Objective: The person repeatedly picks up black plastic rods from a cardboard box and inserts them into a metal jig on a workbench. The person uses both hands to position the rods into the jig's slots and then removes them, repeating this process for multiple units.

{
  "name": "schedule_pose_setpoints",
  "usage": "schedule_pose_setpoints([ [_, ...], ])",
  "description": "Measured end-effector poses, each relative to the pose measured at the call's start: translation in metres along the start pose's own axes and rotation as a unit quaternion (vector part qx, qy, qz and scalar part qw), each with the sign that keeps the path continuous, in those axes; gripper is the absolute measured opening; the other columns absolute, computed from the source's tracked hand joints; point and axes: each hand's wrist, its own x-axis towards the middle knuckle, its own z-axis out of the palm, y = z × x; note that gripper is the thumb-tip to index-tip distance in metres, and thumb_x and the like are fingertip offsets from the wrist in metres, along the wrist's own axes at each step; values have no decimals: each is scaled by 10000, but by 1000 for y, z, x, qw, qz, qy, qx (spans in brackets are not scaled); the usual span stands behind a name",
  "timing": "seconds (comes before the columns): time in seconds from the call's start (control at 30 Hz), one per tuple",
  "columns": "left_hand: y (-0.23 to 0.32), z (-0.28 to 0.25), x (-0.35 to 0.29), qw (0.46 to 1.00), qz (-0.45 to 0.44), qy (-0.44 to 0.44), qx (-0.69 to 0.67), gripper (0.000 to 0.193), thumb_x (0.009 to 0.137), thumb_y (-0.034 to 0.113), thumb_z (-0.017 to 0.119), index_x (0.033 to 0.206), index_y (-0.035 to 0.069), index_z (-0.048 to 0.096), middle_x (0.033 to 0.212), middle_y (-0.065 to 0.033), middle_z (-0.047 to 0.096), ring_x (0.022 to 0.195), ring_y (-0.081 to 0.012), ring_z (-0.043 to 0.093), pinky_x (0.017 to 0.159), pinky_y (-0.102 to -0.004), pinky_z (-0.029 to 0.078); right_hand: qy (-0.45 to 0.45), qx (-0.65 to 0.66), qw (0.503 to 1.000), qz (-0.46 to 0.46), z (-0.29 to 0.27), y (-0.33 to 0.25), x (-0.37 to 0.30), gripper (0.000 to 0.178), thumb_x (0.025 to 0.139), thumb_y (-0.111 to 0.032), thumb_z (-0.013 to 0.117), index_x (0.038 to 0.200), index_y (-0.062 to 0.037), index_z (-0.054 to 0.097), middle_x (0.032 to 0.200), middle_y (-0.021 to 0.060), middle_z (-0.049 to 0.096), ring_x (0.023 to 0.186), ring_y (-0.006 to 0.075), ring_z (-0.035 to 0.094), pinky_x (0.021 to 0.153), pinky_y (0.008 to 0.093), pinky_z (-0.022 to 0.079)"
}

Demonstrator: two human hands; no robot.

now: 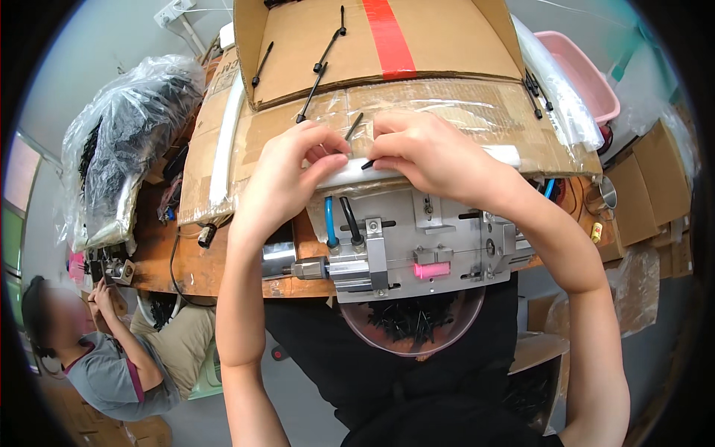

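Both my hands are close together over the cardboard, just behind the metal fixture (417,261). My right hand (424,153) pinches a small black part (367,165) between thumb and fingers, its dark end poking out toward the left. My left hand (294,167) has its thumb and fingers drawn together; whatever is between them is hidden. A thin black rod (354,127) rises by the left fingertips, and I cannot tell whether they grip it. Beneath both hands runs a white roll (350,173) along the cardboard's near edge.
Several black rods with knobbed ends (313,93) lie on the cardboard box (454,45). A pink block (432,270) sits in the fixture. Below it, a clear bowl (357,328) holds black pieces. A bagged black heap (126,134) and a seated co-worker (119,365) are at left.
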Motion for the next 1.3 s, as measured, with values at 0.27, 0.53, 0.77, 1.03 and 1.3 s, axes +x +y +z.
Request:
schedule_pose_setpoints([
  [0.27,39,42,-50,971,132,183,73,171,723,-90,666,857,-2,606,865,-91,619,774,-187,563,715,-290,465,183,333,898,222,-16,-29,-56,119,874,2,627,983,43,650,899,105,685,810,158,670,727,277,536],
  [0.53,78,126,-105,954,178,219,104,673,595,-33,791,1241,-36,602,908,-73,600,817,-223,546,734,-335,456,219,616,691,309,-13,-55,-97,152,913,-46,624,1023,59,613,965,208,690,859,234,706,762,321,610],
  [0.77,80,133,-109,955,178,193,136,670,560,-15,804,1210,-1,639,940,-52,577,851,-215,517,723,-334,453,209,570,713,351,-9,-58,-103,155,917,-58,614,1031,46,612,942,224,690,873,261,708,735,332,619],
  [1.03,78,125,-116,979,182,88,-1,583,666,-19,769,1229,-16,617,949,-55,544,875,-215,521,747,-325,469,61,576,717,388,-41,-47,-110,187,870,-44,674,971,106,628,897,216,698,789,231,716,724,307,612],
  [1.3,89,162,-140,988,69,92,103,612,728,1,725,1301,-72,522,935,-91,534,860,-225,523,750,-327,464,154,449,779,409,-8,-61,-124,225,925,-78,622,1096,67,639,926,171,707,869,198,702,768,304,592],
])
